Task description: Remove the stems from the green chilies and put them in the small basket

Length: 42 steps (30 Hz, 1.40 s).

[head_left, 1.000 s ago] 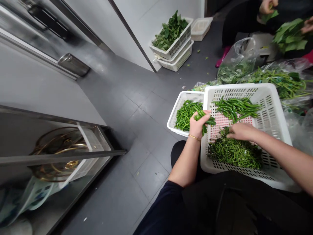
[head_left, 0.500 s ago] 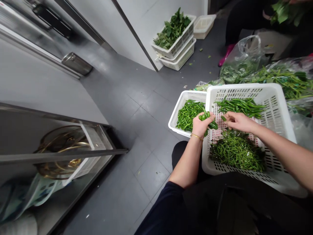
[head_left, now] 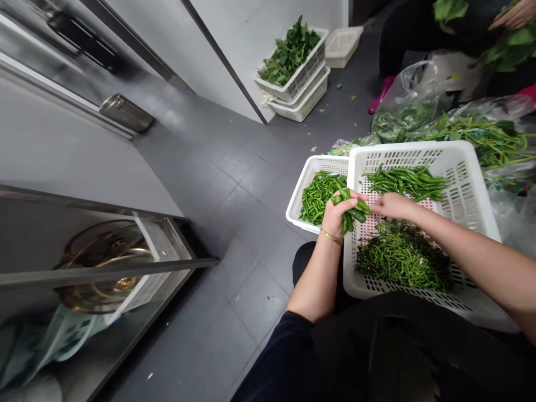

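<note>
My left hand (head_left: 334,221) is closed around a bunch of green chili peppers (head_left: 354,213), above the left rim of a large white plastic basket (head_left: 488,206). Against the right end of the bunch are the fingers of my right hand (head_left: 393,206), drawn together; whatever is between their tips is hidden. Long green peppers (head_left: 410,181) lie at the far side of the large basket. A heap of thin green stems (head_left: 406,258) fills its near side. To the left, a smaller white basket (head_left: 298,186) contains many green peppers (head_left: 319,196).
Clear plastic bags of leafy greens (head_left: 481,134) lie beyond the basket. Stacked white baskets (head_left: 299,111) with leaves (head_left: 293,53) stand by the wall. A co-worker's hand (head_left: 517,15) holds greens at upper right. A metal shelf (head_left: 104,272) is at left.
My right hand has moved left to the pepper bunch; the small green piece at its fingertips no longer shows. The bunch has turned slightly in my left hand. The co-worker's hand has come into view.
</note>
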{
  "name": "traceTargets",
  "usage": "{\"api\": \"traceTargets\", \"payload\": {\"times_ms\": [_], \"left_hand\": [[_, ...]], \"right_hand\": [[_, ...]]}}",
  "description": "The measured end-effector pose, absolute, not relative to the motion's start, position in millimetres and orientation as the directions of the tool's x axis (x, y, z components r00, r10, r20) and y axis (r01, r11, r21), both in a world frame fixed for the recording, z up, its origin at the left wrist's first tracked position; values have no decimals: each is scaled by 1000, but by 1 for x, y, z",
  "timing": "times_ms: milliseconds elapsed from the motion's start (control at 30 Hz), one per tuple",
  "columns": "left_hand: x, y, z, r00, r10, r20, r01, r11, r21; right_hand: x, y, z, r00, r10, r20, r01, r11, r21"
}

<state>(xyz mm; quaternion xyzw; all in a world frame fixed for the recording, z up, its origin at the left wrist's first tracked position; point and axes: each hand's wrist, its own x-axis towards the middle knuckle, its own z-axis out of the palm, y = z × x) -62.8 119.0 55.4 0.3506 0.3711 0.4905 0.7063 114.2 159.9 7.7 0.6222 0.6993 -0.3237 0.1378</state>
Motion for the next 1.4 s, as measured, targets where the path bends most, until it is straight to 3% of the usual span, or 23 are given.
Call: {"api": "traceTargets", "payload": {"times_ms": [133,267,333,433,500,600,767,967,1100,1200,1267,1333,1400], "left_hand": [[-65,123,54,294,923,-249,-543,376,751],[-64,122,51,261,920,-294,-554,392,734],[-63,123,51,287,905,-314,-524,423,739],[-56,122,49,344,866,-362,-401,485,778],[-46,118,48,396,838,-376,-299,504,810],[-29,105,45,457,820,-346,-263,495,828],[-14,80,42,406,848,-341,-357,491,795],[-16,57,56,483,838,-254,-443,484,755],[-23,55,74,448,862,-239,-379,425,822],[-40,65,82,288,926,-244,-370,343,864],[-53,71,83,225,943,-246,-370,316,874],[-60,73,80,250,935,-252,-364,332,870],[-59,70,76,307,921,-241,-380,351,856]], "right_hand": [[82,187,-15,36,822,-569,937,-225,-266],[90,178,-19,-32,802,-596,896,-242,-374],[111,166,-5,-124,791,-599,802,-275,-529],[137,142,29,-309,781,-543,480,-364,-798],[141,122,50,-317,817,-482,297,-397,-869],[132,92,66,-165,915,-367,128,-349,-928],[128,48,68,-23,983,-180,-29,-181,-983],[133,18,74,-124,973,-193,-14,-197,-980],[133,4,70,-167,952,-255,-15,-261,-965],[155,-11,55,-368,858,-359,227,-292,-929],[174,-15,46,-434,797,-420,505,-171,-846],[184,-9,44,-373,848,-376,685,-21,-729],[176,5,53,-302,917,-260,698,27,-715]]}}
